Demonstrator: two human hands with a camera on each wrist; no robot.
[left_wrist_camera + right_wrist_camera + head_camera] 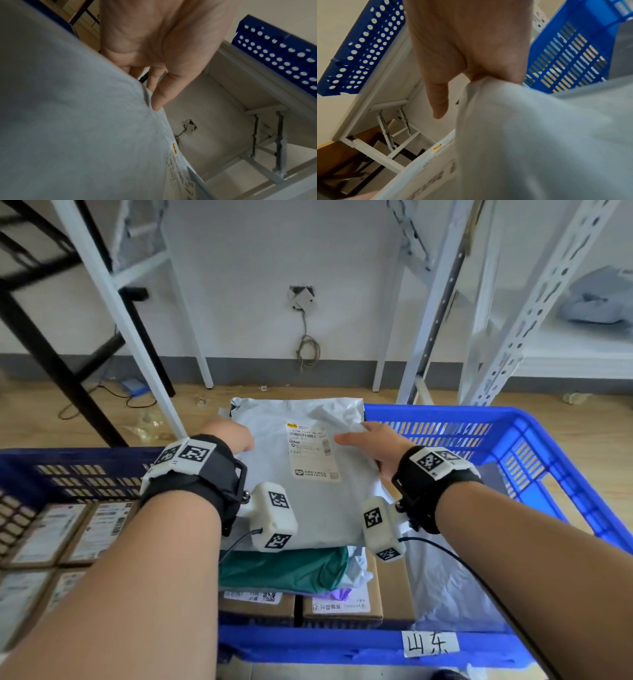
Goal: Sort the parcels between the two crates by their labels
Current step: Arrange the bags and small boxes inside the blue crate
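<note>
A grey poly-mailer parcel (pixel 325 508) with a white shipping label (pixel 312 451) is held face up between both hands, over the left end of the bright blue right crate (pixel 513 419). My left hand (pixel 233 436) grips its left edge; in the left wrist view the thumb (pixel 159 100) presses the parcel (pixel 68 121) while the fingers go behind it. My right hand (pixel 366 440) grips the right edge, thumb on top beside the label. In the right wrist view the parcel (pixel 539 135) runs into the right hand (pixel 471 54). The darker left crate (pixel 68 457) holds labelled cardboard boxes (pixel 68 529).
Under the held parcel lie a green bag (pixel 284 570) and brown boxes (pixel 342 604) in the right crate, which bears a handwritten tag (pixel 430 643). White shelving posts (pixel 137 313) and a black frame (pixel 51 354) stand behind on the wooden floor.
</note>
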